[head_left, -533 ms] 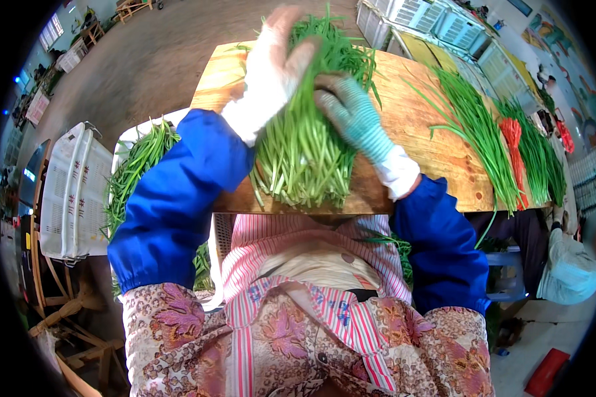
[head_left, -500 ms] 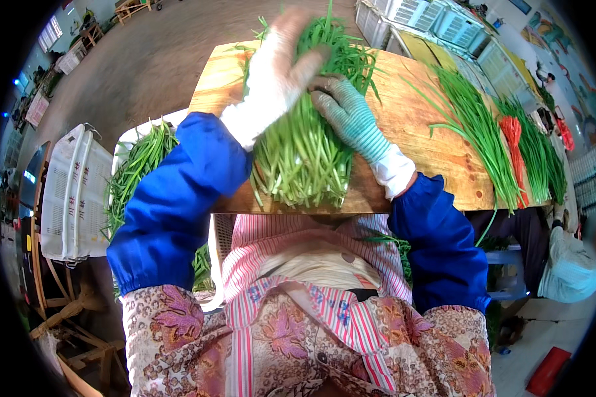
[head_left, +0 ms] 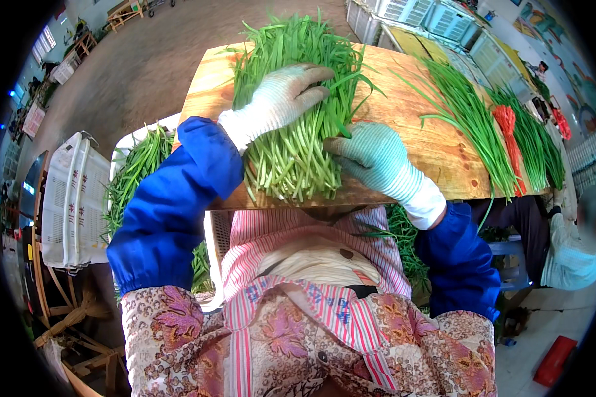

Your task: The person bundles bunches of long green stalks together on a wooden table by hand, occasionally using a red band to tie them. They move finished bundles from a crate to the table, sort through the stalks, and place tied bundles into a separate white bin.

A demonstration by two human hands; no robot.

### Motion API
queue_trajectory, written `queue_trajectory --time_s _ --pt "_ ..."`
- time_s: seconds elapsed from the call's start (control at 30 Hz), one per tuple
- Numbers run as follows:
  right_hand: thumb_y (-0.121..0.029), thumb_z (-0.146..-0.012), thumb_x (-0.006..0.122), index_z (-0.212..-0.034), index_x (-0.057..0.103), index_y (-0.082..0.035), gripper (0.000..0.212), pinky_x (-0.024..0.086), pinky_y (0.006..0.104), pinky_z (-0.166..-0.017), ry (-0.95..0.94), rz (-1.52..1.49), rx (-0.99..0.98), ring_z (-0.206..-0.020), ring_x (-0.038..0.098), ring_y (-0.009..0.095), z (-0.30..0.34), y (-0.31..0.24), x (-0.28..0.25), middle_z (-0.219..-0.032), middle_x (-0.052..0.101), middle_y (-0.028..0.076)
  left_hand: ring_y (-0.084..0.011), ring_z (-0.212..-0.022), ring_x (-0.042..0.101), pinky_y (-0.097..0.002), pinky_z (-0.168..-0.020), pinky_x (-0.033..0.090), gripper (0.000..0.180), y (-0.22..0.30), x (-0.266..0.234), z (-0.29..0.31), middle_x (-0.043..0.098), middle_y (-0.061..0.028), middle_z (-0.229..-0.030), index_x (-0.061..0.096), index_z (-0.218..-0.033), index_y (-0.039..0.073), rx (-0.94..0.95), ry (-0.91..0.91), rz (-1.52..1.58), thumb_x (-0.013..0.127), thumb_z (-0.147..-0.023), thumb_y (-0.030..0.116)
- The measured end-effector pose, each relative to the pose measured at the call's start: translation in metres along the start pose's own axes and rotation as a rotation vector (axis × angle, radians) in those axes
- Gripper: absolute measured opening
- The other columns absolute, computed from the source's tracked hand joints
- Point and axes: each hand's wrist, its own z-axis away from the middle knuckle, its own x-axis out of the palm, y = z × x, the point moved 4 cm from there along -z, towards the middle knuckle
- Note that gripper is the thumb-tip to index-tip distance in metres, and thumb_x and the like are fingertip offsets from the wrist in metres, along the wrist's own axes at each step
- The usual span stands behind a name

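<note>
A thick bundle of garlic chives [head_left: 291,165] lies on a wooden board [head_left: 417,159], its pale cut ends toward me and its green leaves pointing away. Across the top of the bundle rests my left hand [head_left: 278,99], in a pale striped glove, fingers stretched out and thumb apart. My right hand [head_left: 381,159], in a greenish glove, is at the bundle's right edge. Its fingers are closed against the stalks there, and the fingertips are partly hidden. Just beyond the right hand a small reddish strip shows on the board; I cannot make out what it is.
More chives [head_left: 463,126] lie at the board's right side, beside red ties [head_left: 508,139]. At left, a white crate [head_left: 73,198] stands near a container of greens [head_left: 139,165]. Plastic crates [head_left: 450,26] are stacked at the far right. Another person [head_left: 573,245] sits at right.
My left hand has come down nearer and now lies on the bundle. My right hand has moved nearer, from the leaves to the stalks at the bundle's right edge.
</note>
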Motion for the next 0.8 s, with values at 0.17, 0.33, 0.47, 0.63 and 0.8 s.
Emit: queue_trajectory --time_s 0.17,0.33,0.47,0.63,0.8 --pt "-0.018 -0.078 0.053 -0.091 0.06 -0.015 0.014 0.047 0.0388 -0.059 0.086 0.397 -0.039 -0.073 0.06 0.027 -0.018 0.006 -0.029 -0.075 0.057 0.007 -0.0273 -0.109 0.054 -0.0329 -0.092 0.043 0.033 -0.001 -0.008 0.005 0.054 -0.016 -0.118 0.052 -0.119 0.002 0.0 0.237 0.108 0.055 -0.086 0.009" --pt "-0.014 -0.074 0.055 -0.092 0.061 -0.016 0.019 0.048 0.0362 -0.062 0.134 0.363 -0.415 -0.075 0.059 0.026 -0.03 -0.001 -0.015 -0.081 0.058 0.007 -0.0244 -0.111 0.052 -0.0326 -0.092 0.042 0.022 -0.001 -0.019 0.009 0.053 -0.0147 -0.12 0.059 -0.105 0.0 -0.006 0.313 0.144 0.057 -0.084 0.006" --pt "-0.002 -0.074 0.053 -0.102 0.059 -0.013 0.031 0.049 0.037 -0.072 0.047 0.025 -0.3 -0.085 0.059 0.028 -0.026 0.007 0.011 -0.095 0.06 0.008 -0.0313 -0.106 0.054 -0.0396 -0.095 0.04 0.018 0.021 -0.012 0.001 0.059 -0.0137 -0.11 0.063 -0.095 0.001 0.323 0.122 -0.091 0.062 -0.081 0.014" --pt "-0.006 -0.08 0.059 -0.11 0.059 -0.005 0.03 0.046 0.0251 -0.079 0.542 -0.721 0.246 -0.084 0.057 0.013 0.006 0.056 -0.039 -0.1 0.06 0.003 -0.0273 -0.104 0.056 -0.0411 -0.1 0.035 0.021 0.004 0.003 0.008 0.063 -0.0128 -0.103 0.064 -0.098 0.003 0.199 -0.057 -0.012 0.055 -0.086 0.018" --pt "-0.009 -0.083 0.061 -0.11 0.058 -0.001 0.028 0.044 0.0218 -0.077 0.69 -0.638 0.578 -0.083 0.053 0.008 0.069 0.115 -0.052 -0.092 0.061 0.003 -0.0301 -0.099 0.058 -0.041 -0.099 0.037 0.025 0.013 0.001 0.002 0.063 -0.0134 -0.097 0.061 -0.105 0.003 0.156 -0.038 -0.003 0.054 -0.087 0.018"
